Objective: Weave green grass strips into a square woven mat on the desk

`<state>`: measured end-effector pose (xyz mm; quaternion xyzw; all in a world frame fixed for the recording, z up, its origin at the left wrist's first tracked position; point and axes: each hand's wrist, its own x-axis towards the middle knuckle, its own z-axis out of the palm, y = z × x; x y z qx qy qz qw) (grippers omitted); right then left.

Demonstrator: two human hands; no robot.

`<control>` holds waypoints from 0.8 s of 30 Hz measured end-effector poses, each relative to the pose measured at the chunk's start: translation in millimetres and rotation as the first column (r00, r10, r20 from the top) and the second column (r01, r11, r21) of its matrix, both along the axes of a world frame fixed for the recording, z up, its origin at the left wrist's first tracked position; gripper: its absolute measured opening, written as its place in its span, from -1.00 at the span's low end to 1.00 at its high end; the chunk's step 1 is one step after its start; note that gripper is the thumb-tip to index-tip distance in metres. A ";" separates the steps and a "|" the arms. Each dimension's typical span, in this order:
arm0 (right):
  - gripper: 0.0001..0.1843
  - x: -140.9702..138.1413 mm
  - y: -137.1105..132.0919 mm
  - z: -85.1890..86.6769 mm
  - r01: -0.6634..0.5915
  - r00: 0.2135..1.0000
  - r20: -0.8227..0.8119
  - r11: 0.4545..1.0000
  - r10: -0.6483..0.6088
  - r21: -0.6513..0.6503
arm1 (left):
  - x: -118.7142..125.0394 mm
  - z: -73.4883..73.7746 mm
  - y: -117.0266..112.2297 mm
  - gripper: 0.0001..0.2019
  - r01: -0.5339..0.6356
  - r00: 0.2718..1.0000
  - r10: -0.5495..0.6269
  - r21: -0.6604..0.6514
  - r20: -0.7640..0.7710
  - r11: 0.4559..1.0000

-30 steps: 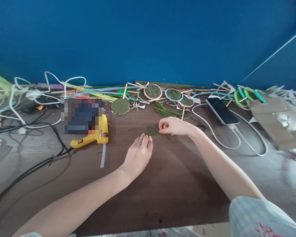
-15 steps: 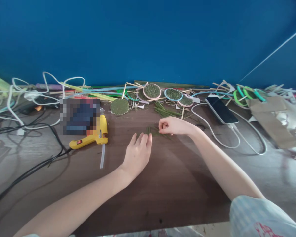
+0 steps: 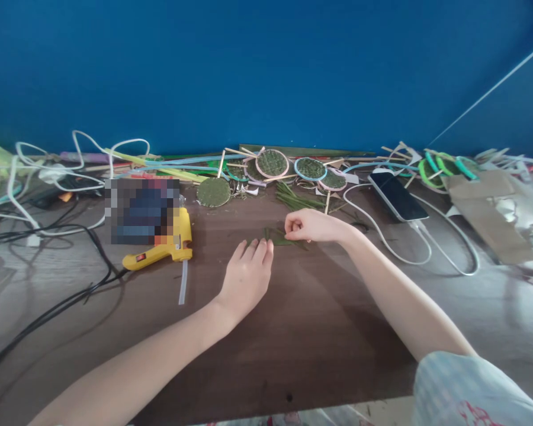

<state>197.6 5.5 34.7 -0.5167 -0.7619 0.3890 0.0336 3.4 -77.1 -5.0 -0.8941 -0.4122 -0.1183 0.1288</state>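
My left hand (image 3: 247, 272) lies flat on the brown table, its fingers stretched out and resting on the near end of some thin green leaf strips (image 3: 274, 238). Just right of it, my right hand (image 3: 308, 226) is closed, thumb and fingers pinched at the other end of these strips. The strips run between both hands, partly hidden under the fingers. Behind the right hand lies a loose bunch of green strips (image 3: 293, 196). Further back are several small round woven green fans, one with a pink rim (image 3: 272, 163) and one with a blue rim (image 3: 310, 169).
At left lies a yellow hot glue gun (image 3: 182, 236) with a glue stick, beside a blurred-out dark object (image 3: 142, 212). Black cables (image 3: 102, 260) and white cords cross the left side. A phone (image 3: 397, 196) on a white cable and cardboard (image 3: 493, 219) lie right. A blue wall stands behind.
The view has shifted very slightly. Both hands keep nearly the same place and pose on the strips.
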 end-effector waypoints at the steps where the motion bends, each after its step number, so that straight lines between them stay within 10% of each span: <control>1: -0.88 0.0 0.1 0.1 0.003 1.000 0.002 1.000 -0.003 0.005 | 0.0 1.0 0.0 -0.61 -0.002 1.000 0.002 -0.005 -0.009 1.000; 24: -0.94 5.1 -8.3 16.2 0.175 0.981 -0.079 0.984 -0.176 -0.022 | 1.5 -2.4 2.4 -0.58 0.007 0.996 -0.013 -0.066 -0.087 0.998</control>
